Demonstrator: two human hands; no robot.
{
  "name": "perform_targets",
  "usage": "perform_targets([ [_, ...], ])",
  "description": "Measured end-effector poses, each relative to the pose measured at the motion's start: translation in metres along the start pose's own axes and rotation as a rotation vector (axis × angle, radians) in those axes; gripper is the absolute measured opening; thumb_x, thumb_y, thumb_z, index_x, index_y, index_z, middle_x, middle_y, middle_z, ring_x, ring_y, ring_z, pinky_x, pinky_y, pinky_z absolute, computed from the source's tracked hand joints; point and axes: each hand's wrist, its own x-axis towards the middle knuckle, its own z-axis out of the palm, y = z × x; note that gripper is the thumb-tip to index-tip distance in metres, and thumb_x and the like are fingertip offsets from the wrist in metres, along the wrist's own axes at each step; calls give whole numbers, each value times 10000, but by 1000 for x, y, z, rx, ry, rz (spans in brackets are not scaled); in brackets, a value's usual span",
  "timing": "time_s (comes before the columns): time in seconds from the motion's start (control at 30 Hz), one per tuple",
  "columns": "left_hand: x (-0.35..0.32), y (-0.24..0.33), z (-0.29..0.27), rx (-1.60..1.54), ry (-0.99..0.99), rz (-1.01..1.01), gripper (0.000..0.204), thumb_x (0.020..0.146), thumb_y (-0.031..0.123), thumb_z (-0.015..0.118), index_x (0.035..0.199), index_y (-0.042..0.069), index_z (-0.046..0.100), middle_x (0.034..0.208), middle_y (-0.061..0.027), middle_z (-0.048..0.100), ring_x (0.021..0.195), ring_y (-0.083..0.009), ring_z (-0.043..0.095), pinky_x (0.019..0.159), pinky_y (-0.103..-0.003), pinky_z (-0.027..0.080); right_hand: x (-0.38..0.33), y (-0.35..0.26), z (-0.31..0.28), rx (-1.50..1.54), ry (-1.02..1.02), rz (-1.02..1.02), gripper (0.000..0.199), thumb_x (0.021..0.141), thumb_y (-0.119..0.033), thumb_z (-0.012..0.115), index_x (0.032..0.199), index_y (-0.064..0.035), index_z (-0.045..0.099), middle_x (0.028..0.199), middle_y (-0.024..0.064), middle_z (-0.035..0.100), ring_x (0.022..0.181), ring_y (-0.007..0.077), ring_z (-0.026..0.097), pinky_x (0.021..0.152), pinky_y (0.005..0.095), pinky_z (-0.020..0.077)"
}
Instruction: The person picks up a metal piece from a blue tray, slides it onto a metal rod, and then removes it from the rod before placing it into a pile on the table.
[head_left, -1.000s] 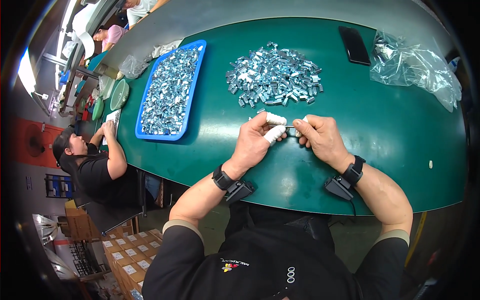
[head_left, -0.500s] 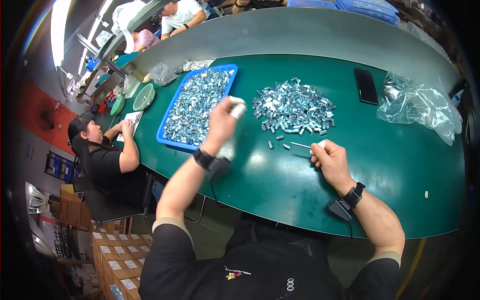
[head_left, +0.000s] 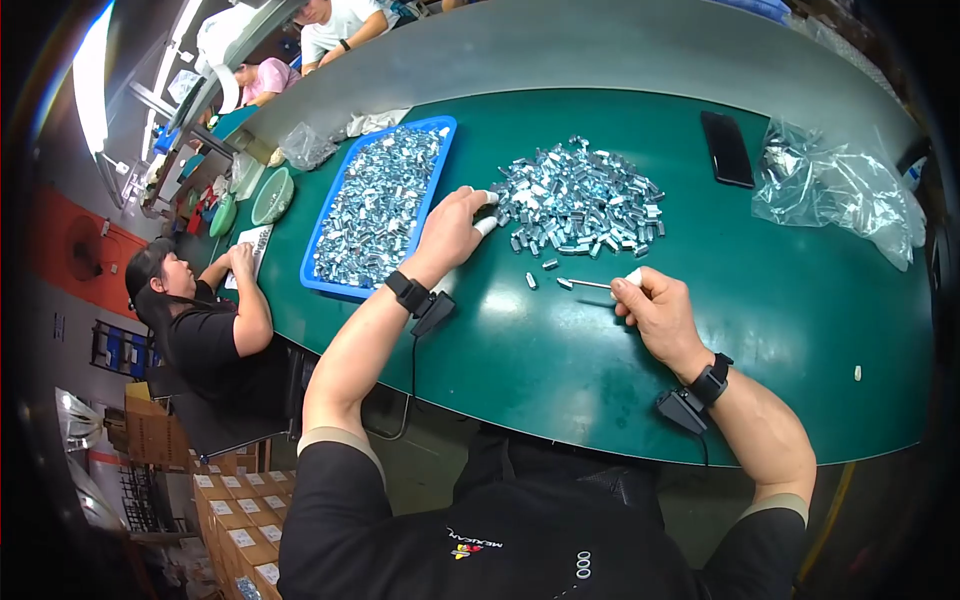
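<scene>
My left hand (head_left: pixel 452 232), with white covers on its fingertips, reaches to the left edge of a heap of small shiny metal parts (head_left: pixel 582 195). Its thumb and forefinger are apart, and I see nothing held between them. My right hand (head_left: pixel 660 312) is closed around a thin metal rod (head_left: pixel 592 285) that points left. At the rod's tip is a small metal part (head_left: pixel 565 283); whether it sits on the rod or just touches it, I cannot tell. Two loose parts lie close by, one of them a short block (head_left: pixel 531 281).
A blue tray (head_left: pixel 309 262) full of like parts lies left of the heap on the green table (head_left: pixel 560 370). A black phone (head_left: pixel 727 148) and a clear plastic bag (head_left: pixel 838 195) lie at the right. A seated co-worker (head_left: pixel 205 310) is at the left, near a green basket (head_left: pixel 272 196).
My left hand has moved from beside the tray to the heap's left edge. My right hand's rod now meets a small part. The whole view has shifted slightly.
</scene>
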Motion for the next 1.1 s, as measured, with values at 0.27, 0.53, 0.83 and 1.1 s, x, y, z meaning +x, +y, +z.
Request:
perform_targets([
  [0.27, -36, 37, -4, -117, -12, -121, 214, 810, 79, 790, 977, 32, 664, 941, -133, 637, 927, -333, 638, 804, -421, 515, 2, -5, -1, -33, -34, 7, 268, 1004, -265, 668, 857, -41, 668, 728, -5, 648, 628, 41, 545, 556, 215, 434],
  [0.53, -54, 49, -10, -48, -28, 47, 241, 790, 85, 810, 988, 47, 679, 957, -110, 650, 947, -321, 631, 823, -398, 512, -1, -1, -2, -31, -53, -8, 264, 1001, -264, 677, 852, -46, 660, 724, -14, 641, 630, 37, 537, 559, 221, 430],
  [0.83, -68, 109, -3, -417, -63, -30, 180, 867, 44, 766, 1035, 29, 702, 939, -72, 709, 796, -161, 664, 697, -279, 517, -2, -2, -1, -88, -96, -49, 255, 993, -253, 688, 865, -33, 666, 721, -21, 638, 643, 41, 549, 567, 233, 436],
  [1.1, -58, 130, 17, -592, -67, -66, 153, 872, 49, 772, 1012, 23, 717, 928, -56, 724, 755, -123, 647, 691, -261, 512, 0, 0, -1, -104, -46, -120, 221, 940, -217, 721, 881, -7, 689, 667, 15, 648, 590, 75, 556, 541, 275, 431],
])
